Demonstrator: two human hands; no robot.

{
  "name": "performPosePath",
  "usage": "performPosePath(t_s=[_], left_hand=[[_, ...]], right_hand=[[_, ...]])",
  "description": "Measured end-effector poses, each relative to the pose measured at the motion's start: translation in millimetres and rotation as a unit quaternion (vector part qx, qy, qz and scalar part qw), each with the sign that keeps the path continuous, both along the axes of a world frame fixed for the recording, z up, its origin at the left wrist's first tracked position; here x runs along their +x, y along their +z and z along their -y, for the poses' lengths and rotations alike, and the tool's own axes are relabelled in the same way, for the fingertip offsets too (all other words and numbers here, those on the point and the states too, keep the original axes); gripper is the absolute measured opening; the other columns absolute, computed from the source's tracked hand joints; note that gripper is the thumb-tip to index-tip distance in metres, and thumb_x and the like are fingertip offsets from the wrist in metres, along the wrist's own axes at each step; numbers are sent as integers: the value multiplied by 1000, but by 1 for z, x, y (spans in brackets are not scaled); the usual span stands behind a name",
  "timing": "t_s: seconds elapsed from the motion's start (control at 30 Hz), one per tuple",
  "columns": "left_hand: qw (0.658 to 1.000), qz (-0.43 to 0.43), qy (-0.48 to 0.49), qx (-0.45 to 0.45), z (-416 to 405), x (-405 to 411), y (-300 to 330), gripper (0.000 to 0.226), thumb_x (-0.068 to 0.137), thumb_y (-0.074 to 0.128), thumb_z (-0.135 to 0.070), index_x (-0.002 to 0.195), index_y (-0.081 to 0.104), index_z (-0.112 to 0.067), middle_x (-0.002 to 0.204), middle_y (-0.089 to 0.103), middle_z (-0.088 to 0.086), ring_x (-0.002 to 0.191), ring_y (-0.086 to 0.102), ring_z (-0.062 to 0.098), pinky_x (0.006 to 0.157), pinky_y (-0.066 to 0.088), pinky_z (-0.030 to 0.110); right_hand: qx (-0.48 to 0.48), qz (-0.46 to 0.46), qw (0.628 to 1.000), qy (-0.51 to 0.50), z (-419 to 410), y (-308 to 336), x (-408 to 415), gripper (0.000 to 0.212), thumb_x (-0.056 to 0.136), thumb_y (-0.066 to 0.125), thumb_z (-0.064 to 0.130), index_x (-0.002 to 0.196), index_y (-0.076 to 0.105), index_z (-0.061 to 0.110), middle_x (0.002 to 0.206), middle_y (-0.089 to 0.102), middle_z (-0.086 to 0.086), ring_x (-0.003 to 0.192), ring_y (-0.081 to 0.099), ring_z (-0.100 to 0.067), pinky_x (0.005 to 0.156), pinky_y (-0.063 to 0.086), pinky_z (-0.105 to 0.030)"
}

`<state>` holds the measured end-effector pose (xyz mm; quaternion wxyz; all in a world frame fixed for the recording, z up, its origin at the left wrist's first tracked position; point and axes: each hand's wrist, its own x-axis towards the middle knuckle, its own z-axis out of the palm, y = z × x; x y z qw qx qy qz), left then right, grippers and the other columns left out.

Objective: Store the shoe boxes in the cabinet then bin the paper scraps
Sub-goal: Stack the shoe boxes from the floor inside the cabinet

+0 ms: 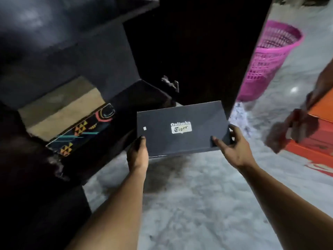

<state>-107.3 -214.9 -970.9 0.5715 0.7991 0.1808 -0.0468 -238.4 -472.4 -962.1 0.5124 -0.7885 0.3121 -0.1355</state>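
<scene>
I hold a dark grey shoe box [182, 139] with a silver logo label on its lid, flat and above the floor. My left hand [137, 154] grips its near left corner and my right hand [232, 147] grips its right end. The box hangs just in front of the dark cabinet [90, 56], whose door [207, 51] stands open behind it. Inside the cabinet lies a box with a tan lid and a patterned side [81, 130]. Orange shoe boxes [317, 134] are stacked at the right edge. White paper scraps [237, 112] lie on the floor by the door.
A pink mesh waste basket [270, 58] stands on the pale floor [198, 204] beyond the open door. Another person's hand [292, 130], blurred, rests on the orange boxes at the right. A metal latch [171, 83] shows on the door.
</scene>
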Motion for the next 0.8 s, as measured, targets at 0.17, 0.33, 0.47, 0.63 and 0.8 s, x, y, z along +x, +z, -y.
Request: performPosePath(t_s=[0.17, 0.33, 0.47, 0.63, 0.8], left_hand=[[979, 128, 139, -70, -75, 70, 45, 28, 99, 61, -37, 115, 70, -16, 117, 70, 6, 120, 61, 29, 97, 43, 29], [893, 243, 359, -120, -135, 148, 88, 35, 80, 75, -32, 88, 71, 2, 102, 73, 23, 84, 70, 15, 77, 52, 26], [854, 271, 431, -103, -172, 179, 103, 49, 89, 62, -36, 107, 70, 9, 108, 73, 24, 105, 68, 35, 82, 46, 27], [887, 190, 421, -18, -204, 187, 95, 68, 94, 50, -53, 135, 55, 1, 138, 59, 18, 128, 56, 32, 101, 41, 30], [935, 32, 300, 186, -223, 203, 93, 39, 107, 38, -9, 143, 44, 4, 146, 50, 24, 135, 48, 40, 101, 42, 34]], right_hand=[[6, 119, 989, 94, -63, 33, 118, 63, 89, 79, 37, 144, 49, 36, 136, 64, 9, 121, 64, -7, 105, 52, -30], [50, 195, 970, 136, -120, 86, 231, 56, 86, 83, 32, 127, 49, 15, 103, 63, 16, 90, 61, 15, 96, 51, -18], [68, 247, 951, 175, -166, 103, 309, 56, 79, 83, 42, 115, 49, 15, 110, 67, -1, 103, 67, -13, 101, 54, -43], [96, 236, 938, 234, -223, 99, 377, 42, 89, 76, 35, 123, 60, 18, 107, 73, 8, 109, 69, -15, 104, 53, -44], [75, 203, 947, 238, -265, 86, 412, 43, 99, 66, 24, 137, 54, 8, 131, 69, -6, 128, 62, -24, 112, 45, -39]])
